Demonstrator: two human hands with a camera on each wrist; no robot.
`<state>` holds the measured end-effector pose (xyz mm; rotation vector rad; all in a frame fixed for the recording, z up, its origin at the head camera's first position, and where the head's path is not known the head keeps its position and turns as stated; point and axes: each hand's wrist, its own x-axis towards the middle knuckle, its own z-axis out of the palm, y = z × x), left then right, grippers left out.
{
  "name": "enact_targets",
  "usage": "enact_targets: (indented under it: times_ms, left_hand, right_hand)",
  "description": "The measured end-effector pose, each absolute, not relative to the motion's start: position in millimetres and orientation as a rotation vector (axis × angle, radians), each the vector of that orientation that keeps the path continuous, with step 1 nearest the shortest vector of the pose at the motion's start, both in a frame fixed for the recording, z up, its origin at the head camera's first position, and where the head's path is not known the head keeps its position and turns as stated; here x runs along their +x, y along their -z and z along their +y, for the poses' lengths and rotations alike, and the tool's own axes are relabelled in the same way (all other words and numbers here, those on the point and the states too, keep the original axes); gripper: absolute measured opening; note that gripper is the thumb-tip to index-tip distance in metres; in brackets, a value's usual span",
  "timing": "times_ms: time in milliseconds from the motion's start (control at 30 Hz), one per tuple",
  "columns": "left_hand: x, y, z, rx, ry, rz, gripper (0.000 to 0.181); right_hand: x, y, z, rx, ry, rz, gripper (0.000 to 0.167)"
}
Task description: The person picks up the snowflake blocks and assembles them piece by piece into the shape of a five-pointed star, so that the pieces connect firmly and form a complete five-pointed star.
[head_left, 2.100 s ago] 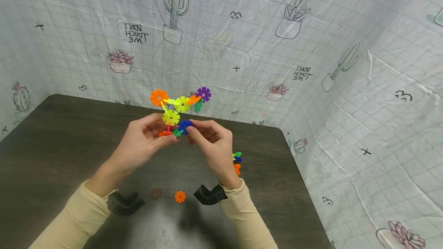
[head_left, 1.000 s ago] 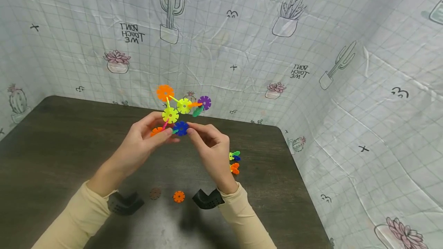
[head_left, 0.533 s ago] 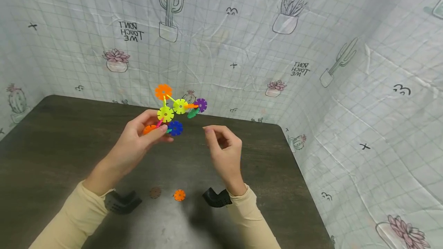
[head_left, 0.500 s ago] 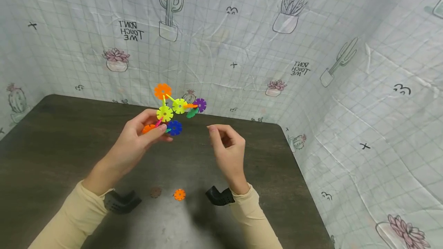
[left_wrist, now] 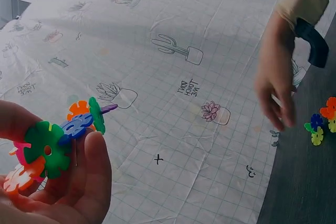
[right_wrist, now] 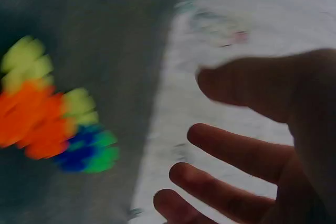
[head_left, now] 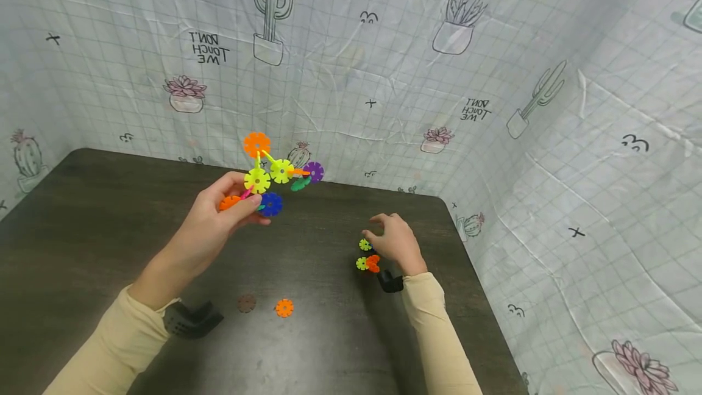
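Note:
In the head view my left hand holds a chain of notched plastic discs above the table, pinched low between thumb and fingers. Orange, yellow, purple, green and blue discs show in it. A pink piece is partly hidden. The left wrist view gives a close look at the chain's green disc. My right hand holds nothing and hovers by a small cluster of joined discs at the right. Its fingers are spread in the right wrist view, where the blurred cluster is yellow, orange, blue and green.
A brown disc and a loose orange disc lie on the dark table nearer me. A printed cloth hangs behind and along the sides. Each wrist wears a black mount.
My right hand has let go of the blue disc and moved right and down toward the small cluster, its fingers opening. The left hand keeps holding the chain, shifted slightly left.

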<state>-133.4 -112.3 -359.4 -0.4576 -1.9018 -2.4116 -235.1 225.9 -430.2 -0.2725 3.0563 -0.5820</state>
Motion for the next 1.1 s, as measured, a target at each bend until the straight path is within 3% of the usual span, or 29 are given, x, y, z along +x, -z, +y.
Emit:
enact_targets:
  times_ms: [167, 367, 667, 1100]
  left_hand:
    - [-134, 358, -112, -0.404, 2.388, -1.944, 0.022]
    - [-134, 355, -111, -0.345, 2.327, -2.023, 0.024]
    - [-133, 352, -112, -0.29, 2.257, -2.094, 0.026]
    - [-134, 350, -109, -0.307, 2.252, -2.103, 0.026]
  right_hand:
    - [-245, 464, 231, -0.282, 0.25, 3.056, 0.056]
    - [-247, 486, 229, -0.301, 0.123, 3.082, 0.05]
    - [-252, 495, 228, -0.292, 0.183, 3.105, 0.04]
    - [-245, 488, 216, -0.449, 0.527, 3.33, 0.044]
